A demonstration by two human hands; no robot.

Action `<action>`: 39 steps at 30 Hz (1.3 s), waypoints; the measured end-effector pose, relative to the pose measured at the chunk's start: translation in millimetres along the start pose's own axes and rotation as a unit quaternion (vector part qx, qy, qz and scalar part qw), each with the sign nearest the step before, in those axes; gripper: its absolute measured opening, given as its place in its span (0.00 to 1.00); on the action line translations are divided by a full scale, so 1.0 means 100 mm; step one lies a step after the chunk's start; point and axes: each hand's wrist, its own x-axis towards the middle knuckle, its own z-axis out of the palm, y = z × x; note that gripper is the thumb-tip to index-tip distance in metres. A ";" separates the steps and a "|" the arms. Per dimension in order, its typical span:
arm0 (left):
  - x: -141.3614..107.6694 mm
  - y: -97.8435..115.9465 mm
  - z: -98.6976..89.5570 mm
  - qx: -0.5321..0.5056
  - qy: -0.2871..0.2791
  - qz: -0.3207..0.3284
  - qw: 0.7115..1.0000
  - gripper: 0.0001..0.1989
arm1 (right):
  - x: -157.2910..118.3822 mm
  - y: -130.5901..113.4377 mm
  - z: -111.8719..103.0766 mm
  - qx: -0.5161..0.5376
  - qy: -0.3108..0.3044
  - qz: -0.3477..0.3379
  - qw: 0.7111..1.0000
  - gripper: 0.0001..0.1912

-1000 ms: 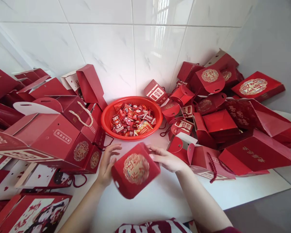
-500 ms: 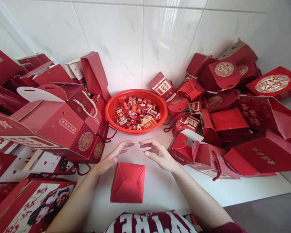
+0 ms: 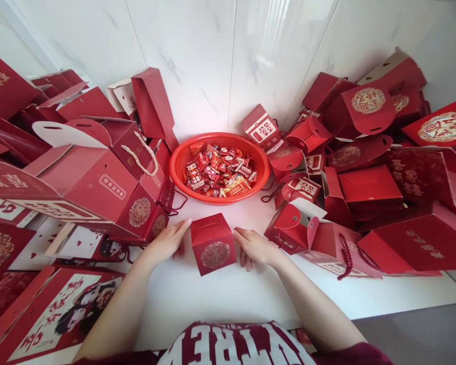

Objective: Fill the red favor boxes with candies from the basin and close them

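Note:
A small red gift box (image 3: 213,246) is in front of me, its slotted top up and a round gold medallion on the face toward me. My left hand (image 3: 169,240) is at the box's left side, thumb tip at the upper corner and the other fingers curled lower down, partly hidden. Pressed to the right side is my right hand (image 3: 255,246), its thumb and index finger at the edge and the rest bent below. Between them the two hands hold the box. Just beyond it stands a red plastic basket (image 3: 219,199) of wrapped candies (image 3: 216,170).
Large red gift boxes (image 3: 95,172) with rope handles are piled on the left. More red boxes (image 3: 370,190) of several sizes crowd the right. A white tiled wall (image 3: 197,61) rises behind the white tabletop (image 3: 213,304).
Both hands have come down to the box's sides. The box has moved away from me and turned, from its folded face showing to its slotted top and medallion face showing.

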 end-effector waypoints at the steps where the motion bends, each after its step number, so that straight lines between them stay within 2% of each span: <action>1: -0.01 0.01 0.00 -0.011 -0.034 -0.040 0.999 0.34 | 0.00 0.00 0.01 0.038 -0.030 0.009 0.999 0.31; 3: -0.04 0.03 0.01 -0.057 -0.089 -0.075 0.992 0.38 | 0.00 -0.01 0.02 0.099 -0.057 -0.008 0.993 0.32; 7: -0.07 0.03 0.01 -0.139 -0.144 -0.078 0.977 0.39 | -0.05 -0.08 -0.01 0.148 -0.093 -0.054 0.983 0.31; 10: -0.07 -0.02 -0.03 -0.180 -0.169 -0.080 0.966 0.41 | -0.09 -0.12 -0.07 0.142 -0.073 -0.096 0.983 0.29; 14: -0.09 -0.08 -0.09 -0.242 -0.179 -0.008 0.954 0.36 | -0.13 -0.13 -0.11 0.141 -0.013 -0.160 0.977 0.27; 19: -0.17 -0.04 -0.09 -0.275 -0.237 0.109 0.926 0.35 | -0.16 -0.17 -0.10 0.231 -0.015 -0.166 0.958 0.28; 22: -0.18 0.00 -0.07 -0.246 -0.200 0.178 0.931 0.39 | -0.19 -0.18 -0.10 0.252 0.056 -0.216 0.942 0.27; 25: -0.17 0.01 -0.04 -0.216 -0.102 0.292 0.926 0.41 | -0.27 -0.16 -0.11 0.206 0.159 -0.334 0.906 0.25; 27: -0.16 -0.01 -0.01 -0.196 -0.050 0.360 0.911 0.34 | -0.32 -0.14 -0.11 0.133 0.195 -0.411 0.880 0.19; 29: -0.15 -0.02 0.01 -0.173 0.002 0.400 0.900 0.26 | -0.35 -0.14 -0.11 0.071 0.225 -0.466 0.853 0.11; 32: -0.12 -0.02 0.05 -0.101 0.068 0.420 0.899 0.24 | -0.34 -0.17 -0.08 0.020 0.260 -0.480 0.838 0.07; 35: -0.13 0.05 0.08 -0.027 0.058 0.420 0.905 0.27 | -0.29 -0.20 -0.06 -0.038 0.260 -0.468 0.844 0.06; 39: -0.27 0.20 0.16 0.042 -0.011 0.440 0.897 0.30 | -0.25 -0.19 -0.04 -0.107 0.231 -0.493 0.832 0.05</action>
